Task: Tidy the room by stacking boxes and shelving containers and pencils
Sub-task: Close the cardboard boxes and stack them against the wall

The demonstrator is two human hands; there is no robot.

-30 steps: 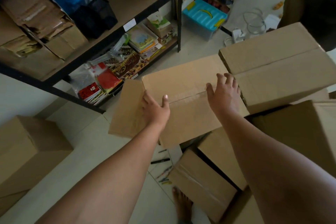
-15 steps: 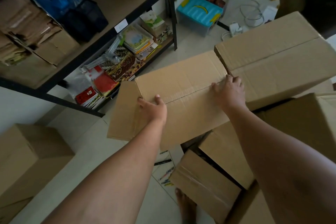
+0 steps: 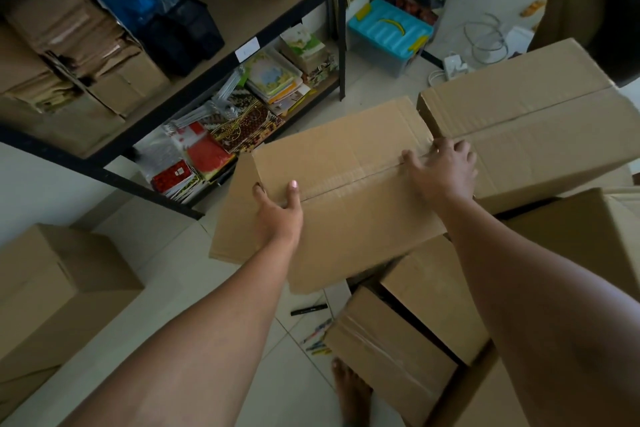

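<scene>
1. Risk: the plain brown cardboard box with a taped centre seam [image 3: 346, 191] sits on the pile but overhangs it to the left. The whole left end is out over the pale tiled floor [image 3: 173, 305]. If either hand lets go before it's seated, I'd expect it to tip off that side.
2. Risk: the left hand [image 3: 277, 215] only has the near-left top edge, thumb on top, fingers hidden over the side. That's a shallow hold, and smooth cardboard could slide out of it.
3. Risk: loose coloured pencils [image 3: 317, 340] and a black marker pen [image 3: 308, 310] lie on the floor just beside a bare foot [image 3: 353, 395]. A step forward could roll on them.
4. Risk: the larger brown carton [image 3: 526, 128] touches the held box's far-right corner. Pushing right could shove it.
5. Hands: the right hand [image 3: 443, 170] lies flat, palm down, fingers spread over the right end of the seam. It presses, it doesn't clamp. The left hand is clamped on the edge. Both arms are stretched well forward.
6. Location: the box rests on lower brown cartons [image 3: 433, 298], near the black metal shelf unit [image 3: 341, 28].
7. Judgement: placement is mid-way. It needs squaring up onto the stack.
</scene>
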